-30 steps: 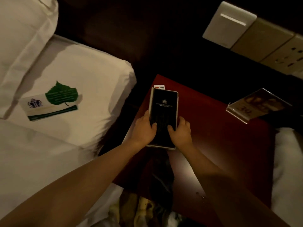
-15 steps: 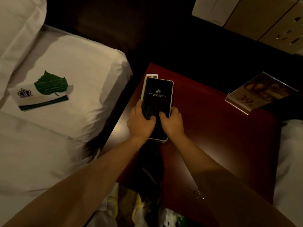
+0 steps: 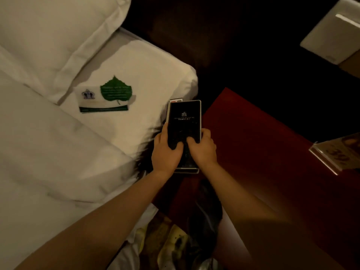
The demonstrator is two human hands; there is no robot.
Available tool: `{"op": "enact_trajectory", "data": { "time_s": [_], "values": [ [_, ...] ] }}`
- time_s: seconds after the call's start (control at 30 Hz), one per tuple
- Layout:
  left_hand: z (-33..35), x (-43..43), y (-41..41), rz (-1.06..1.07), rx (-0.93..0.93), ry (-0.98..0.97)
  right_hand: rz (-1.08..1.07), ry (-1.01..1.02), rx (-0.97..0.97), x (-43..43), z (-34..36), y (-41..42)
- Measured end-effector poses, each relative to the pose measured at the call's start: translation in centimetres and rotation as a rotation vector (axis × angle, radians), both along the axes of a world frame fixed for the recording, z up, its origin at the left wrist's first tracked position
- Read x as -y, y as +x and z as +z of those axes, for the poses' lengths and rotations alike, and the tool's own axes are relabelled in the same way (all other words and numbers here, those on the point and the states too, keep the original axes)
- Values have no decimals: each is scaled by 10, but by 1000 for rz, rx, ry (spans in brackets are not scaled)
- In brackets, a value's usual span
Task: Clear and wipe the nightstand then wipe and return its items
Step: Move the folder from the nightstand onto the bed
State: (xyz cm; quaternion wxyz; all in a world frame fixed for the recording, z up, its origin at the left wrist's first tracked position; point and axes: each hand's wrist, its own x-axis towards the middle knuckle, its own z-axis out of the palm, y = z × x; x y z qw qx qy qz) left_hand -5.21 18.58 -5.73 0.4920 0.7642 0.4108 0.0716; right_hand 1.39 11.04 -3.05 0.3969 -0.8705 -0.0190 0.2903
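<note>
A black booklet (image 3: pixel 184 117) with a small white logo is held over the gap between the bed and the dark red nightstand (image 3: pixel 259 145). My left hand (image 3: pixel 166 152) grips its lower left side and my right hand (image 3: pixel 202 151) grips its lower right side, thumbs on the cover. A white-edged item lies under the booklet, and a small card with red marks (image 3: pixel 176 99) peeks out at its far end. An acrylic sign holder (image 3: pixel 335 154) stands on the nightstand's right side.
The white bed (image 3: pixel 58 152) with a pillow (image 3: pixel 48 36) fills the left; a green leaf card (image 3: pixel 106 97) lies on it. A wall switch panel (image 3: pixel 331 36) is at top right. Dark cloth (image 3: pixel 206 211) hangs below my hands.
The booklet and both hands have moved left, off the nightstand's top toward the bed. The view has swung left too, showing more of the bed.
</note>
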Motion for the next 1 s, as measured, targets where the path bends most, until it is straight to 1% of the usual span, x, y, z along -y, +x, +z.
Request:
{"op": "enact_trajectory", "data": {
  "time_s": [0.13, 0.23, 0.27, 0.37, 0.43, 0.6, 0.7, 0.8, 1.0],
  "values": [
    [2, -21, -27, 116, -5, -6, 73, 2, 57, -40, 1, -21],
    [7, -45, -54, 249, 26, -1, 158, 58, 84, -75, 8, -47],
    [9, -54, -66, 297, 37, 11, 202, 67, 102, -88, 10, -56],
    [20, -65, -82, 346, 29, 83, 252, 109, 173, -100, 11, -68],
    [28, -81, -99, 400, 27, 121, 294, 147, 183, -119, 14, -83],
    [36, -123, -136, 494, 3, 164, 353, 233, 141, -168, 20, -114],
    [36, -149, -162, 547, -1, 192, 420, 244, 136, -198, 21, -137],
    [35, -174, -189, 597, -17, 223, 472, 267, 85, -230, 22, -161],
    [31, -217, -228, 689, -75, 193, 579, 284, 49, -280, 19, -198]
  ]
}}
